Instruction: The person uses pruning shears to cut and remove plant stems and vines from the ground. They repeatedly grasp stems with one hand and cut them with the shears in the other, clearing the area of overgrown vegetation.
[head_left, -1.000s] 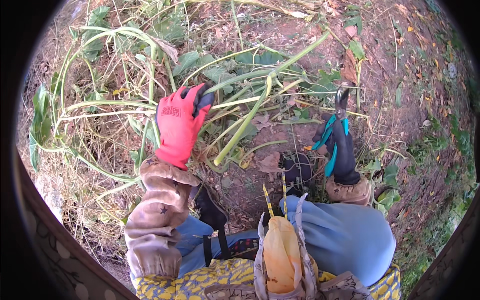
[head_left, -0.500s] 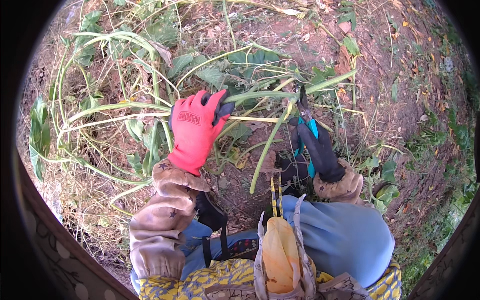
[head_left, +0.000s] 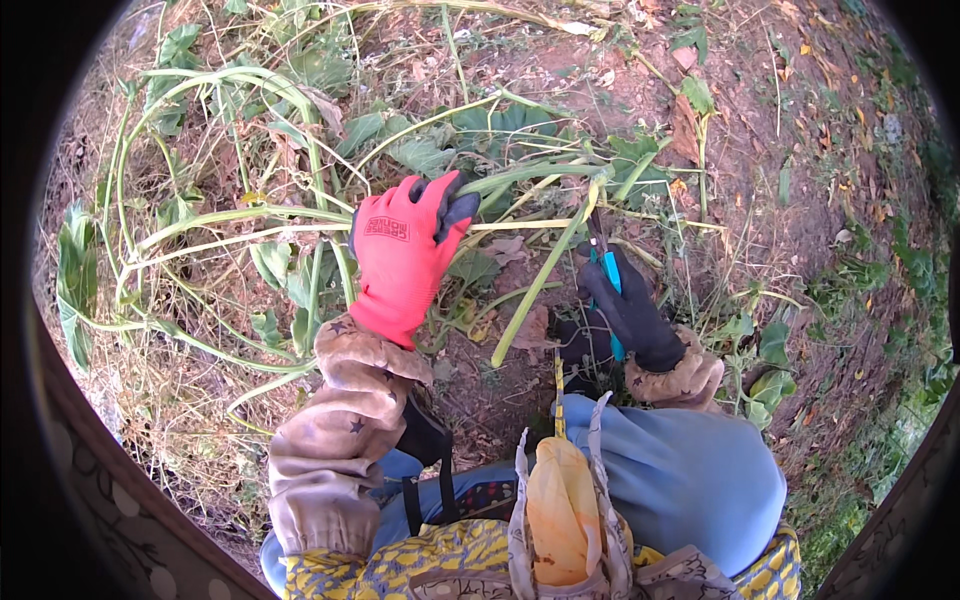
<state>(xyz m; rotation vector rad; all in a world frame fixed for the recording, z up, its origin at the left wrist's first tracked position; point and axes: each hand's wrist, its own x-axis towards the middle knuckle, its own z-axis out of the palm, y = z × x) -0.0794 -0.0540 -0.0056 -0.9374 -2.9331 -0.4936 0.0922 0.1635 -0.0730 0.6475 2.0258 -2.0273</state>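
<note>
My left hand, in a red glove with dark fingertips, is closed around a thick green vine stem. That stem runs right to a pale joint, from which a leaf stalk hangs down toward me. In my black-gloved right hand are pruning shears with teal handles. Their dark blades point up, close below the joint, and look nearly closed. Just right of the joint, a green stem piece slants upward and appears separate from it.
Tangled vines and wilted leaves spread to the left and far side. Bare brown soil with dry leaves lies on the right. Close to me are my blue-clad knee and an orange-yellow folded thing between grey straps.
The shears have moved slightly down and their handles have come closer together. The stem piece right of the joint has swung steeper and parted from it. My left hand shifted slightly right.
</note>
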